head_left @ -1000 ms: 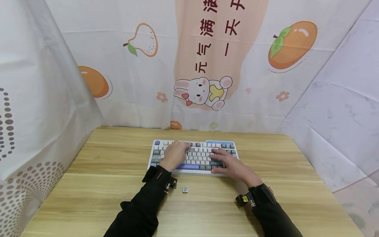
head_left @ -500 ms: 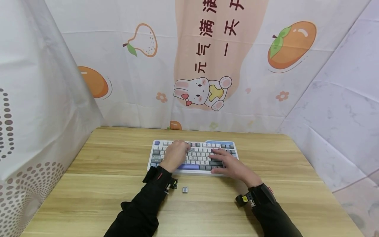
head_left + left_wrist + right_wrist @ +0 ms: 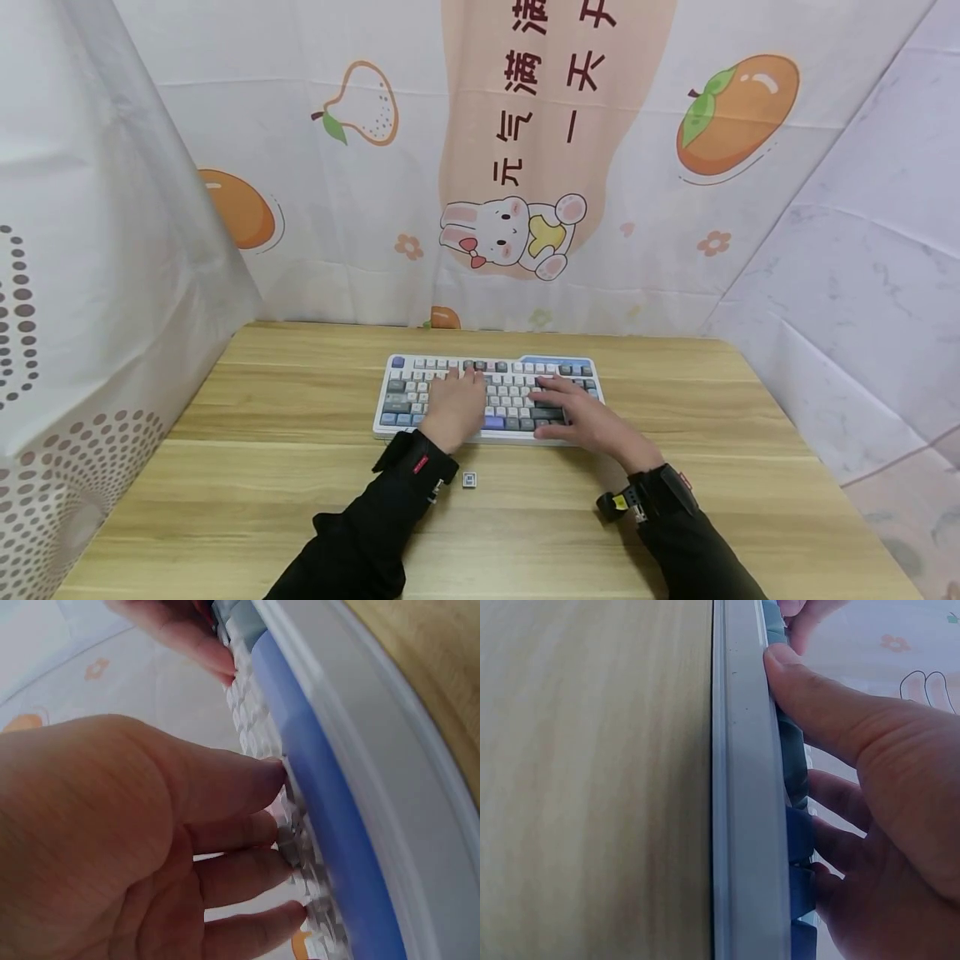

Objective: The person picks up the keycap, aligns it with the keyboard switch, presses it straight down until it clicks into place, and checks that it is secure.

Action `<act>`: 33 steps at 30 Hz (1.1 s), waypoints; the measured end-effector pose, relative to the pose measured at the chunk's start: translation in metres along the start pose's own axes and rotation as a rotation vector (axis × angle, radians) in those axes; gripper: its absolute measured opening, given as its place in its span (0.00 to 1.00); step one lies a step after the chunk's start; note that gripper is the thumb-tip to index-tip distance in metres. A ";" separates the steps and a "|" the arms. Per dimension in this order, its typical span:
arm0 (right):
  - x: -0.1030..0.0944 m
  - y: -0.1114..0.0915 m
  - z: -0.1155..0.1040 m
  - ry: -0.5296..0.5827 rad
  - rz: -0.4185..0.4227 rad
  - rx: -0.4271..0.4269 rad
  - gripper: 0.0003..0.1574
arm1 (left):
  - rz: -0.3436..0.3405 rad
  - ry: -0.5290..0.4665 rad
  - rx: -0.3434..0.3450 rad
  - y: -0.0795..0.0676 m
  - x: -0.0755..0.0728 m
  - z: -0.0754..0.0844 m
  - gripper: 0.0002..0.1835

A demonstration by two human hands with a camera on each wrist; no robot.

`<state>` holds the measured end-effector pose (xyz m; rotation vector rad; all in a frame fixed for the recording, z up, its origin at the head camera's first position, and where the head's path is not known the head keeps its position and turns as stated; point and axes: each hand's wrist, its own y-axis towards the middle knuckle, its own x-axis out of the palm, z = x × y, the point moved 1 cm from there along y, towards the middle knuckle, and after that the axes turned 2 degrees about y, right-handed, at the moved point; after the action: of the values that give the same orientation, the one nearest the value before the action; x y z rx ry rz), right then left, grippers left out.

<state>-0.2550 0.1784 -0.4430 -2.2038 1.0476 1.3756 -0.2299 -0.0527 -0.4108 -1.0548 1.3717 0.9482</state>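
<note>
A compact keyboard [image 3: 512,402] with white, grey and blue keys lies on the wooden table. My left hand [image 3: 456,410] is over its middle-left keys, fingers stretched forward. In the left wrist view, the fingertips of my left hand [image 3: 150,832] meet the white keys, and the thumb is beside the long blue space bar [image 3: 322,787]. My right hand [image 3: 592,423] rests spread over the keyboard's right end. The right wrist view has the thumb of the right hand [image 3: 900,765] against the front frame edge [image 3: 750,780], with the other fingers on the keys.
A small loose grey-and-white keycap [image 3: 469,480] lies on the table [image 3: 525,533] in front of the keyboard. Behind the table hangs a printed curtain [image 3: 322,208], and another white sheet [image 3: 112,208] hangs at the left.
My left hand has turned and shifted slightly right, its fingers now stretched forward over the keys and covering part of the space bar. My right hand has stayed put.
</note>
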 end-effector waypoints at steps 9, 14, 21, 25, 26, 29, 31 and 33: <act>0.002 0.000 0.002 -0.002 0.006 -0.002 0.40 | -0.032 0.023 -0.083 0.001 0.006 0.013 0.30; 0.002 0.000 0.002 -0.002 0.006 0.003 0.40 | -0.044 -0.022 -0.128 0.002 0.008 0.020 0.33; 0.001 0.000 0.002 -0.005 0.010 0.008 0.39 | -0.117 -0.050 -0.159 0.003 0.008 0.023 0.34; 0.001 0.000 0.002 -0.001 0.005 0.022 0.39 | -0.104 -0.061 -0.151 0.004 0.009 0.022 0.33; 0.001 0.000 0.002 0.000 0.003 0.022 0.40 | -0.094 -0.067 -0.148 0.004 0.010 0.022 0.33; 0.001 -0.001 0.002 0.005 0.001 0.015 0.40 | -0.032 -0.072 -0.137 0.004 0.012 0.020 0.31; 0.001 -0.001 0.002 0.007 0.003 0.006 0.40 | 0.070 -0.041 -0.111 0.004 0.014 0.017 0.27; 0.002 -0.001 0.002 0.009 0.002 0.002 0.40 | 0.206 -0.040 -0.079 0.005 0.016 0.012 0.19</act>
<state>-0.2551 0.1793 -0.4456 -2.2102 1.0541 1.3665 -0.2309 -0.0412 -0.4280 -0.9612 1.4391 1.1769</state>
